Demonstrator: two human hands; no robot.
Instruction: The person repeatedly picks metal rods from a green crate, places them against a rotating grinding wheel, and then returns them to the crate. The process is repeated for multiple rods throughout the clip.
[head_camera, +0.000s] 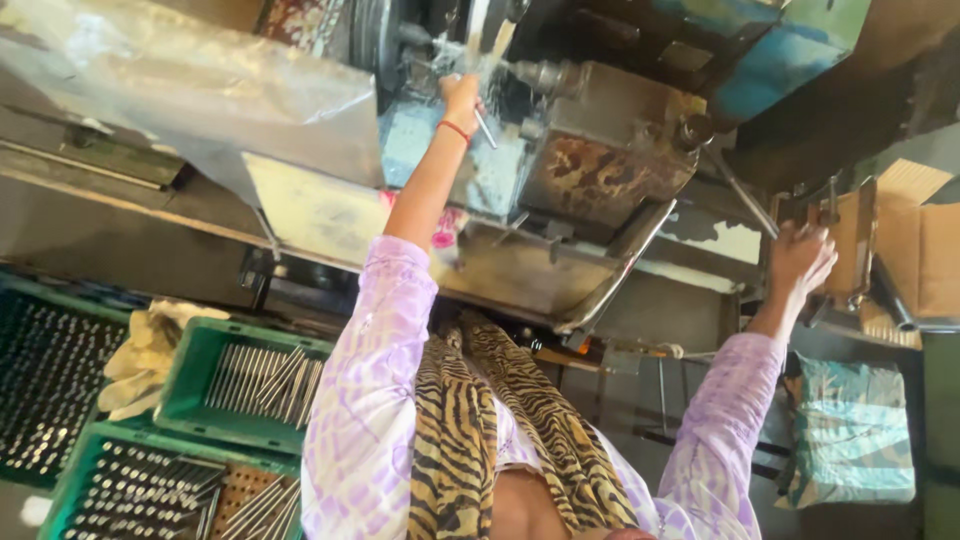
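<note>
My left hand (460, 95) reaches up to the worn metal machine (600, 160) and grips a thin metal rod (485, 128) near the machine's spindle. A red band circles that wrist. My right hand (800, 258) is stretched out to the right and closed around a metal lever handle (835, 215) on the machine's side. Both arms wear lilac patterned sleeves, and a tiger-striped scarf (480, 420) hangs down my front.
Green crates (195, 385) at lower left hold several thin metal rods; a darker tray (50, 380) holds more standing upright. Pale gloves (145, 355) lie between them. A clear plastic sheet (190, 80) hangs at upper left. A cardboard box (925, 250) and a teal bag (850, 430) are at right.
</note>
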